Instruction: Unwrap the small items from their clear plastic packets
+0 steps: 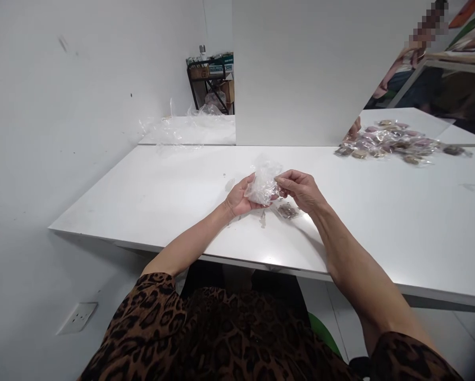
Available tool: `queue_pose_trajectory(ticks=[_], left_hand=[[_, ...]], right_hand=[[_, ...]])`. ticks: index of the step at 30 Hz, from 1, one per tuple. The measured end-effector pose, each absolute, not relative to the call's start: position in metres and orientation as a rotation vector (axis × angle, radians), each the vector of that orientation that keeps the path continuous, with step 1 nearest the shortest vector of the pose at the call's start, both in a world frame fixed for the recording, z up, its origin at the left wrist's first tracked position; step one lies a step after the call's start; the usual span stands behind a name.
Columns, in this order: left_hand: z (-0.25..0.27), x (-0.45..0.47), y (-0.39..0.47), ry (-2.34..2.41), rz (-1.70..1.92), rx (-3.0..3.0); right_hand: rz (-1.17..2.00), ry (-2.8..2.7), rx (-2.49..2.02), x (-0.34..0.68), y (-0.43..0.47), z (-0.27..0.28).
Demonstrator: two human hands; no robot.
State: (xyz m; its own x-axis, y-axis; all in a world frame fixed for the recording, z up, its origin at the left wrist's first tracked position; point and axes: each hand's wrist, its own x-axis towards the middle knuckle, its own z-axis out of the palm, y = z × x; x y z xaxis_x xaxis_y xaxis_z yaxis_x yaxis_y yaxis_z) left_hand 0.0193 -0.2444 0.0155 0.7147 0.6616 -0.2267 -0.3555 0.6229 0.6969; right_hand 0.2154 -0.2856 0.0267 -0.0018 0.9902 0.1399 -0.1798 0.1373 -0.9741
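Over the white table (150,196), my left hand (239,200) cups a crumpled clear plastic bag (263,182) from below. My right hand (299,189) pinches the bag's right edge with thumb and fingers. Both hands hold it just above the tabletop. A small clear packet with a dark item inside (287,211) lies flat on the table right under my right hand. Whether anything is inside the bag I cannot tell.
A pile of several small packed items (392,142) lies at the table's far right. Loose clear plastic sheets (190,124) sit on a table behind at left. A white partition (301,74) stands at the far edge. Another person sits at back right.
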Motion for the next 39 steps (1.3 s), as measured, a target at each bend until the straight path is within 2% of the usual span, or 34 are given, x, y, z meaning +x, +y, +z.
queue_pose_trajectory(ticks=[6,18,26,32,39], left_hand=[[0.004,0.024,-0.246,0.606,0.780,0.741],[0.002,0.019,-0.256,0.468,0.352,1.110],[0.009,0.013,-0.259,0.514,0.273,1.075],[0.008,0.016,-0.260,0.487,0.522,0.920],[0.003,0.019,-0.260,0.505,0.748,0.865]], right_hand=[[1.146,-0.962,-0.901,0.226,-0.281,0.028],[0.972,-0.988,-0.807,0.234,-0.277,0.021],[0.985,-0.966,-0.829,0.232,-0.291,0.039],[0.942,-0.753,-0.878,0.244,-0.276,0.028],[1.096,-1.039,-0.999,0.217,-0.276,0.020]])
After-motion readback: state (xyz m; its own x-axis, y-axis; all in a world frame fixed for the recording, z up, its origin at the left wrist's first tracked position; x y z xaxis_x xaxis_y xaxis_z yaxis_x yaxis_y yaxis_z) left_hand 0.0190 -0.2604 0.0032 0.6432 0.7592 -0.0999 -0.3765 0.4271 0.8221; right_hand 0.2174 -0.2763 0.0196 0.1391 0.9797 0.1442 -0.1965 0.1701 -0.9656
